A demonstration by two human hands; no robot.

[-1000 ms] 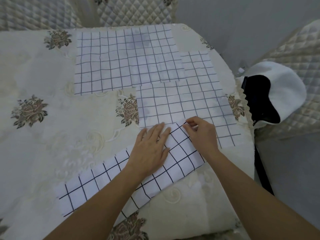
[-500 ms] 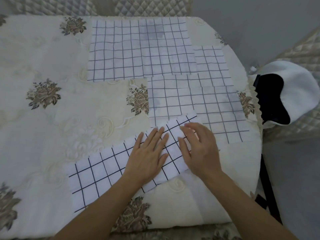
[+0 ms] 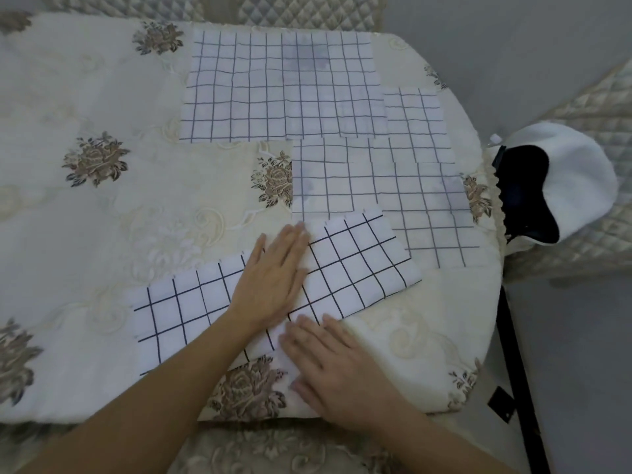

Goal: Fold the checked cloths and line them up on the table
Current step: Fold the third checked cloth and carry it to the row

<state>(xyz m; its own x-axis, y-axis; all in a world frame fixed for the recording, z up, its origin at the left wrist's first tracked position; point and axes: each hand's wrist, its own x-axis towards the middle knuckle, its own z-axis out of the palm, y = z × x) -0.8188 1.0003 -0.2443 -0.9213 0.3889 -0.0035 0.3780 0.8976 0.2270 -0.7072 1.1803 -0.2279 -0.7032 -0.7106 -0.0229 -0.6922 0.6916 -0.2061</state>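
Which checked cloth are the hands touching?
The nearest cloth, a long strip with bold black lines. The left hand lies flat on it, the right hand at its near edge. The paler cloths behind lie untouched.

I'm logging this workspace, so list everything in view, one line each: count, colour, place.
tablecloth: one, cream with brown flowers, spread under all the cloths
folded strip: one, white with bold black checks, near side of the tablecloth, lying at a slant
pale cloths: several overlapping, exact count unclear, white with faint checks, far and right side of the tablecloth
quilted chairs: at least two, seen in part, beige, beyond the far and right edges
soft item: one, white with black inside, on the right chair; cannot tell what it is
strap: one, black, hanging by the right edge
left hand: flat on the strip's middle
right hand: flat, fingertips at the strip's near edge
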